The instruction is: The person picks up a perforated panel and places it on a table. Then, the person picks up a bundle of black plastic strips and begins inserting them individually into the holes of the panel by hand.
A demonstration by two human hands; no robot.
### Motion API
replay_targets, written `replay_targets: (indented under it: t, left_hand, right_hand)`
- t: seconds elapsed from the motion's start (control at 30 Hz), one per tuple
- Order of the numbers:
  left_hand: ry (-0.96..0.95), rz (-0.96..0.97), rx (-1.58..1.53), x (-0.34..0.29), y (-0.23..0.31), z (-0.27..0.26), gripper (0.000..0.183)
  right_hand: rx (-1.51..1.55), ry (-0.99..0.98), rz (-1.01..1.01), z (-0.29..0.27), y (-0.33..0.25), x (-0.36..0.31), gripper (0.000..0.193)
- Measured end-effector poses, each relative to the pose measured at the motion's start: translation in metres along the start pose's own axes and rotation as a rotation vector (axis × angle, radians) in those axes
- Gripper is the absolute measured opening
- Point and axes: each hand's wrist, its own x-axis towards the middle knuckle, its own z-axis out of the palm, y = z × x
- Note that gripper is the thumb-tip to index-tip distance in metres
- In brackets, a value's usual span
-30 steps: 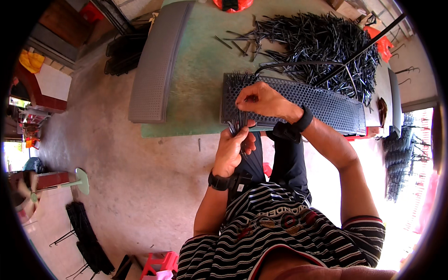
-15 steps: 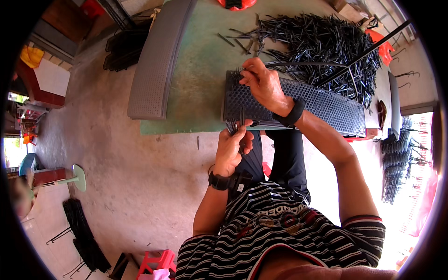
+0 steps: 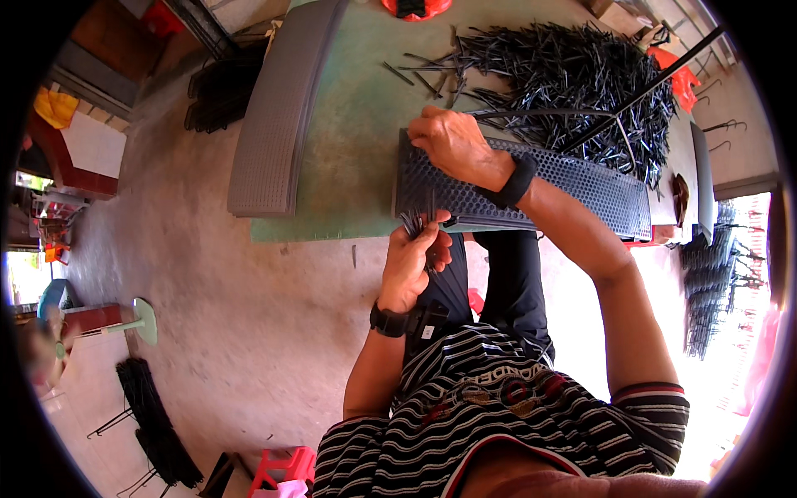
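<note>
My left hand [image 3: 407, 266] is closed around a small bunch of thin black strips [image 3: 412, 222], just off the table's near edge. Their ends stick up past my fingers. A dark panel [image 3: 581, 184] full of round holes lies along that edge. Over its far left corner is my right hand [image 3: 455, 146], palm down, fingers bent together. Whatever those fingertips pinch is hidden under the hand. Beyond the panel spreads a large heap of loose black strips [image 3: 573, 87], with a few scattered at its left side.
A stack of long grey perforated panels [image 3: 278, 124] lies at the left of the green tabletop [image 3: 357, 141]. A black rod [image 3: 668, 79] slants over the heap. A red stool [image 3: 284, 469] and black wire racks [image 3: 149, 415] stand on the floor. An orange-red bag [image 3: 677, 79] hangs at far right.
My right hand has shifted slightly left over the panel's corner, and its fingers have turned further down out of sight. My left hand with the strips has barely moved.
</note>
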Motion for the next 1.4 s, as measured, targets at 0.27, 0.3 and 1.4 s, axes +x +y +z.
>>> replay_targets:
  t: [0.27, 0.3, 1.4]
  left_hand:
    - [-0.026, 0.010, 0.018, -0.003, -0.001, 0.000, 0.024]
    - [-0.034, -0.001, 0.016, -0.004, 0.000, 0.001, 0.024]
    - [-0.056, -0.055, -0.065, 0.000, -0.009, -0.004, 0.020]
  right_hand:
    - [0.393, -0.338, 0.134, -0.021, -0.013, -0.012, 0.017]
    - [0.485, -0.443, 0.079, -0.019, -0.011, -0.014, 0.018]
    - [0.561, 0.326, 0.218, 0.006, -0.013, -0.022, 0.012]
